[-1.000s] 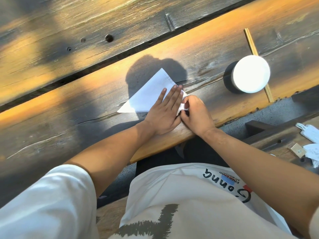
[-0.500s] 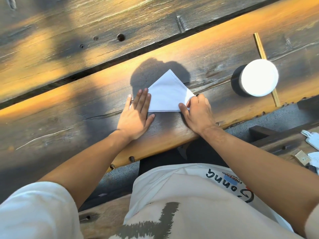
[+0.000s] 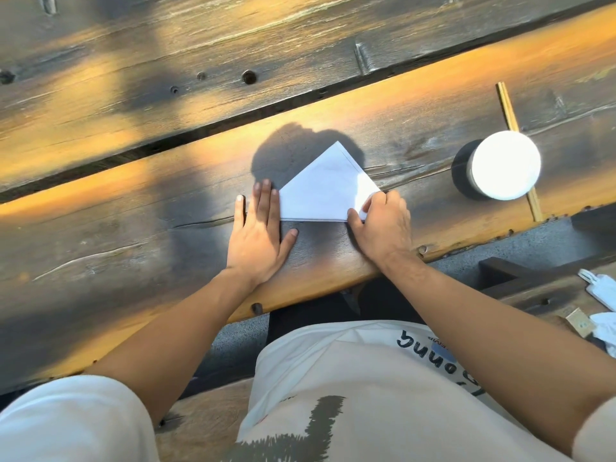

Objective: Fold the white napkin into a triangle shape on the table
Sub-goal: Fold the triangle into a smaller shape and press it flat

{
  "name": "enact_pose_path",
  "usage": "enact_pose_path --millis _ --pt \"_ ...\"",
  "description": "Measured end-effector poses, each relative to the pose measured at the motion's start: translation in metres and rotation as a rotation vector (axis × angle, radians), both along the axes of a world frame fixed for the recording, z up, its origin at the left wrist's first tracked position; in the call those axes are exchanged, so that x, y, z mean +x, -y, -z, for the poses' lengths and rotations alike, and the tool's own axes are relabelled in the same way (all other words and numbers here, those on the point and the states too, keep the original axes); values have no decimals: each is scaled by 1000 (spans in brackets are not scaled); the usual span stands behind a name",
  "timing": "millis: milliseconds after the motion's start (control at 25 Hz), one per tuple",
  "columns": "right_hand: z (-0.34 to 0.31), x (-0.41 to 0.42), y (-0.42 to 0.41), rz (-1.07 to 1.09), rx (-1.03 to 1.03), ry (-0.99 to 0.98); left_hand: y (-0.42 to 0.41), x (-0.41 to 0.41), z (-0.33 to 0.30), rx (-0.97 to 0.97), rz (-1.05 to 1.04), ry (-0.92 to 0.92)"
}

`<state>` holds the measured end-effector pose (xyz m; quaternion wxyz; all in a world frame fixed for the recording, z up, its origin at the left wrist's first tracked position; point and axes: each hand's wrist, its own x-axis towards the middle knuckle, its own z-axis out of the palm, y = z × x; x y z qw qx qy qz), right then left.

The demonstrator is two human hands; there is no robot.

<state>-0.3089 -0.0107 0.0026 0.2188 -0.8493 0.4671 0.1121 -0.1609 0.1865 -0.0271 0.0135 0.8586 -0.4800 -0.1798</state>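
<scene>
The white napkin (image 3: 325,188) lies flat on the wooden table (image 3: 133,235) as a triangle, its point away from me and its long folded edge toward me. My left hand (image 3: 258,233) lies flat with straight fingers at the napkin's left corner, covering it. My right hand (image 3: 383,225) rests on the right corner, with thumb and fingertips on the paper. The shadow of my head falls just beyond the napkin.
A dark cup with a white lid (image 3: 498,165) stands to the right, on a pair of wooden chopsticks (image 3: 510,115). The table's near edge runs just below my wrists. A bench at the lower right carries white packets (image 3: 600,291). A gap separates the table planks.
My left hand slid left along the napkin's near edge, from the right corner to the left corner. The napkin turned so its long edge faces me. My right hand stayed on the right corner.
</scene>
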Motion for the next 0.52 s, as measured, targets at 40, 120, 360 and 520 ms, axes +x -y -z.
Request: enact_pose_path --millis 40,120,360,520 --pt "-2 3 -2 -13 -9 65 1 -4 1 -41 37 6" --pt "-2 15 -13 -108 -48 246 5 -12 5 -80 102 16" --pt "36 57 -37 -756 -225 378 7 -26 16 -18 97 46" --pt "57 56 -17 -850 -278 307 4 -28 25 -56 100 69"
